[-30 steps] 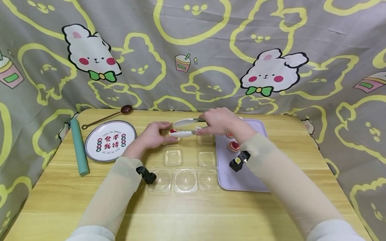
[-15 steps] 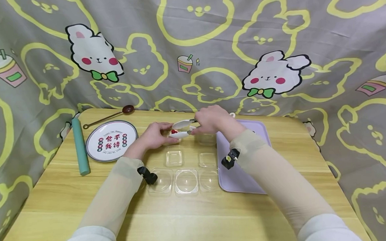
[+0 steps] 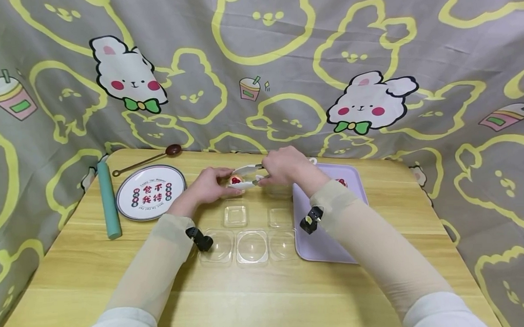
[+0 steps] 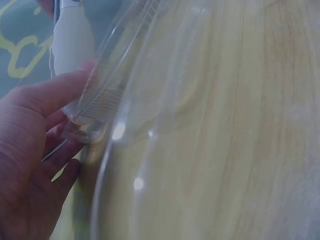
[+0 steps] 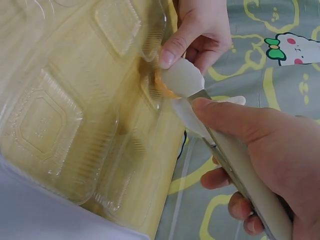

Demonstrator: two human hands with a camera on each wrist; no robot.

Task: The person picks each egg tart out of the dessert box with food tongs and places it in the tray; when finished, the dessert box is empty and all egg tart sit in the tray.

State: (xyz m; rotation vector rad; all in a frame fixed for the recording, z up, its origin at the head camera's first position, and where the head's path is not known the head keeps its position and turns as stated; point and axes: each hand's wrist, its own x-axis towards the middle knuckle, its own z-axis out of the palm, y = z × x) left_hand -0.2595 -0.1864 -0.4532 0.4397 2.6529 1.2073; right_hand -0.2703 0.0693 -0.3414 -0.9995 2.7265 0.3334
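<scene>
My right hand (image 3: pixel 285 165) grips a pair of tongs (image 5: pixel 250 185) with white, spoon-like tips. Between those tips, at the back of the table, sits a small tart (image 3: pixel 235 180) with red topping; the right wrist view shows only its orange edge beside a tip. My left hand (image 3: pixel 208 184) is on the tart's left side, and its fingers pinch the corner of a clear plastic box (image 4: pixel 102 107). In the right wrist view the left thumb (image 5: pixel 173 52) lies close against the tong tip. Much of the box behind the hands is hidden.
More clear boxes with lids (image 3: pixel 252 246) stand in rows nearer me. To their right lies a lilac tray (image 3: pixel 309 249) with a red-topped tart (image 3: pixel 342 182), partly behind my right arm. On the left are a printed plate (image 3: pixel 152 210), a green rod (image 3: pixel 109 202) and a long-handled ladle (image 3: pixel 173 150).
My right hand has moved left with the tongs, then stayed nearly in place. More of the tart shows between the tong tips now. The left hand has hardly moved.
</scene>
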